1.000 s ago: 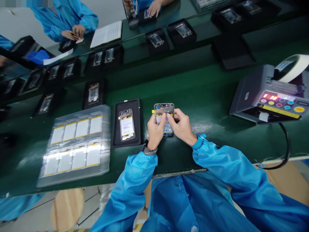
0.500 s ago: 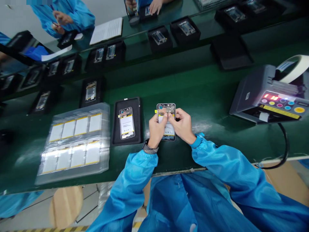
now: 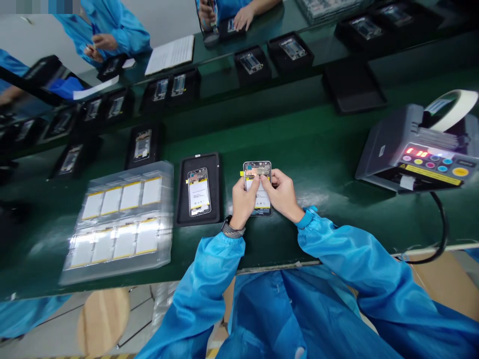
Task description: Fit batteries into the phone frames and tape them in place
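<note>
An open phone frame [image 3: 257, 172] with a white battery in it lies on the green bench in front of me. My left hand [image 3: 242, 202] grips its left side, thumb pressed on the upper part. My right hand [image 3: 284, 195] holds the right side, with fingertips pinched on the upper part near the circuit board. Both hands are closed on the phone. To its left a second phone frame [image 3: 199, 191] with a battery rests in a black tray [image 3: 199, 162].
A clear blister tray of white batteries [image 3: 120, 222] lies at the left. A grey tape dispenser [image 3: 419, 149] with lit buttons stands at the right, its cable looping off the edge. Black trays with phone frames [image 3: 143, 144] line the belt behind. Other workers' hands [image 3: 244, 16] work beyond.
My fingers have shifted slightly on the upper part of the phone frame, which has settled a little lower on the bench. A co-worker at the far left has raised their hands.
</note>
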`<state>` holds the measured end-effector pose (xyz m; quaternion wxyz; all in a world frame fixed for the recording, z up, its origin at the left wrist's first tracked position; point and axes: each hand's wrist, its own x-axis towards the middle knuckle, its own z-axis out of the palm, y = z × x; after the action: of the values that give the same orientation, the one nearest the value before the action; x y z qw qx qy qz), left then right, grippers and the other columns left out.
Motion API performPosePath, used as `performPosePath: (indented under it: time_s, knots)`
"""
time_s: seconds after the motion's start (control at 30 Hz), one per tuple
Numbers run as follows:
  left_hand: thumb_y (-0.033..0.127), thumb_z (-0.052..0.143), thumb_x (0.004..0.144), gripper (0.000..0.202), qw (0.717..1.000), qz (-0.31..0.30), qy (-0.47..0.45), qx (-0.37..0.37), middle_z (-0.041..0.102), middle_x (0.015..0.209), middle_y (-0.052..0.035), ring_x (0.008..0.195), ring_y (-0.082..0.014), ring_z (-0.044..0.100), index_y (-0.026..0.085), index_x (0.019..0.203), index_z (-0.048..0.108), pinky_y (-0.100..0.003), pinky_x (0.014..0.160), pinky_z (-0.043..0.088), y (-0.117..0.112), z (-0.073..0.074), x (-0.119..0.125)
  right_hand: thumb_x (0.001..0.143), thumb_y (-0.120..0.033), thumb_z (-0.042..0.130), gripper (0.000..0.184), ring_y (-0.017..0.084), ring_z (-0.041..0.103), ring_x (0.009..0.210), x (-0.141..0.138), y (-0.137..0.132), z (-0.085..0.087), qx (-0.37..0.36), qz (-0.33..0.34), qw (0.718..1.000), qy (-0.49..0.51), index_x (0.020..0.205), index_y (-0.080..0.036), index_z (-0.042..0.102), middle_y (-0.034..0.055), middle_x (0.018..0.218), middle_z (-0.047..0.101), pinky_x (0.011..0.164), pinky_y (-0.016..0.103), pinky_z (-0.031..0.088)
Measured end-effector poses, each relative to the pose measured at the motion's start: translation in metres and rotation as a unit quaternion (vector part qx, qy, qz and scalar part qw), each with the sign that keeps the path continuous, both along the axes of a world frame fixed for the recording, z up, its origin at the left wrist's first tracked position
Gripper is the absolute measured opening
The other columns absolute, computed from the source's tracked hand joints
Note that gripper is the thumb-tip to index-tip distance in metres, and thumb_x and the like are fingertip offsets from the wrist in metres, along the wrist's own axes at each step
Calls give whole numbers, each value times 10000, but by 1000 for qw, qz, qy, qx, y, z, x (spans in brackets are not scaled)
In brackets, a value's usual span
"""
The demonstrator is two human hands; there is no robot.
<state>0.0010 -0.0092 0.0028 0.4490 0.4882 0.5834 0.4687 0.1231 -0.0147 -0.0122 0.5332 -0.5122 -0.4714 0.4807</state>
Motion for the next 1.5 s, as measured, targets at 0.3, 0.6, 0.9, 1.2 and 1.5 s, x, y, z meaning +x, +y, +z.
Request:
performPosePath:
  time_s: [0.3, 0.6, 0.9, 1.2, 1.5]
  knots:
    - [532, 699, 800, 398, 999, 13, 50, -16, 570, 639, 7, 592, -123, 464, 143, 732, 651, -223, 527, 354, 0, 1, 1, 869, -443, 653, 272, 112, 487, 555, -4, 3, -6, 22, -28, 999, 20, 799, -193, 572, -24, 659, 587, 516, 229, 363]
    - [575, 687, 785, 457, 999, 5, 51, -2, 675, 714, -49, 645, -180, 577, 128, 857, 741, -247, 565, 443, 7, 2, -6, 950, -494, 590, 325, 124, 530, 605, -5, 4, -5, 46, -8, 999, -22, 923, -176, 653, -14, 713, 643, 556, 235, 389]
    - [644, 697, 747, 516, 997, 27, 67, -6, 657, 667, -45, 603, -166, 551, 128, 755, 707, -241, 518, 400, 10, -5, -6, 907, -453, 637, 274, 149, 596, 644, -8, 3, -10, 32, -4, 999, -15, 933, -180, 658, 16, 775, 700, 580, 249, 426]
    - [614, 888, 625, 682, 975, -126, -143, -117, 750, 842, -69, 664, -185, 673, 122, 1060, 703, -272, 614, 534, 13, 4, -15, 791, -520, 740, 382, 123, 557, 534, 14, 23, 9, -28, 17, 995, 92, 891, -163, 646, -12, 638, 645, 532, 238, 444]
    - [419, 941, 616, 618, 957, -120, -227, -133, 788, 1050, -141, 956, -298, 763, 109, 1094, 704, -438, 879, 623, 15, -11, -13, 799, -560, 745, 395, 163, 635, 521, 126, -58, 45, -7, -225, 966, -130, 812, -173, 663, 64, 637, 703, 514, 257, 507]
